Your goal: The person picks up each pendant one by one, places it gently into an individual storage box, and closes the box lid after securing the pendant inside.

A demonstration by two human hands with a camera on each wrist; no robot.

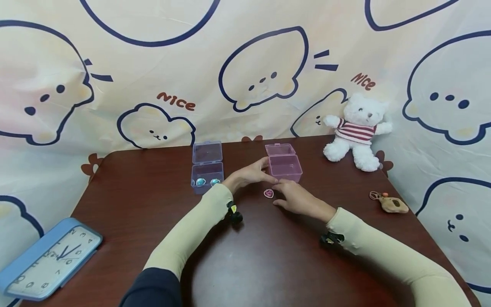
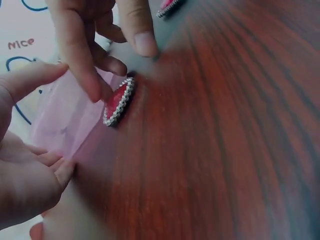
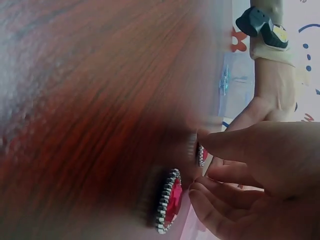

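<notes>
An open pink plastic box (image 1: 285, 168) stands at the back of the table. My left hand (image 1: 251, 174) grips its left side, thumb and fingers spread over the wall. In front of the box my right hand (image 1: 297, 198) hovers low with loosely bent fingers, its fingertips near the box's front. Between its thumb and fingers lies a pink heart-shaped gem (image 1: 268, 193) with a silvery beaded edge. A second red-pink gem (image 3: 172, 202) lies on the table below the right hand, hidden in the head view. In the left wrist view, a right fingertip overlaps the nearer gem (image 2: 119, 102).
A blue plastic box (image 1: 207, 168), lid raised, holds two turquoise gems (image 1: 200, 182) left of the left hand. A white teddy bear (image 1: 358, 132) sits at the back right, a beige pouch-like charm (image 1: 394, 205) at the right edge. A blue clock (image 1: 53, 258) lies front left.
</notes>
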